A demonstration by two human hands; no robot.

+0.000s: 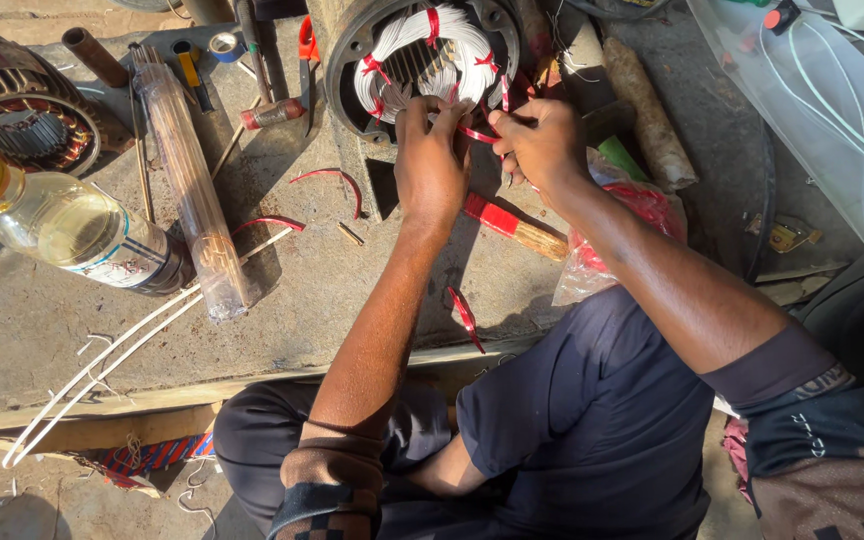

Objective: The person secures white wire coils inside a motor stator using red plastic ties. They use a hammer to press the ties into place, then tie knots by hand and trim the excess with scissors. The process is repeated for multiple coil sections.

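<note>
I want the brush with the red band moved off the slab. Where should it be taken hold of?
Probably by the bare wooden handle end of the brush, coming from the lower right. It lies flat and slanted on the concrete slab; its upper end sits under the left hand, while the handle end lies free beside the plastic bag.

Both arms reach fwd, away from the body, forearms bare, dark sleeves pushed up near the elbows. Left arm runs almost straight up the view; left hand (430, 165) back-up, fingers curled down & together, tips pinched shut. Right arm comes in diagonally from lower right, elbow bent; right hand (542, 145) just beside the left, nearly touching, knuckles up, thumb & forefinger pinched closed toward the left hand. Wrists roughly level. Legs folded below, seated.
</note>
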